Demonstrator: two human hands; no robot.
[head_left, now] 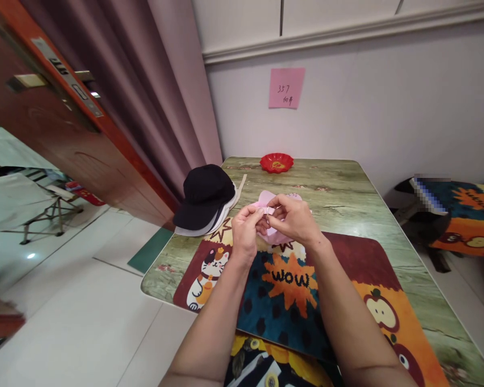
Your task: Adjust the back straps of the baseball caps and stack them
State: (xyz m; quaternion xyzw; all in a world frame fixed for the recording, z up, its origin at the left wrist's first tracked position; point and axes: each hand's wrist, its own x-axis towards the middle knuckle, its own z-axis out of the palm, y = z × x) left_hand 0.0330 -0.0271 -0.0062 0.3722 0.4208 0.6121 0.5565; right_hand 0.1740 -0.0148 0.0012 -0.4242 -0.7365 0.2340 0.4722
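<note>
Both of my hands meet over the middle of the table, holding a thin pink item (268, 198) that looks like a cap or folded fabric. My left hand (247, 228) pinches its near left side, thumb and fingers together. My right hand (292, 217) has its fingers closed on the right side, close to the left fingertips. A small pale strip shows between the fingertips. Parts of the pink item are hidden behind the hands. Below lies a colourful mat (290, 277) with the word WOW.
Stacked caps, a black one (205, 191) on top, sit at the table's left edge. A red scalloped dish (276, 163) stands at the back. A pink note (287, 88) is on the wall. An open door (116, 172) and curtain are at left, a second patterned mat (474, 209) at right.
</note>
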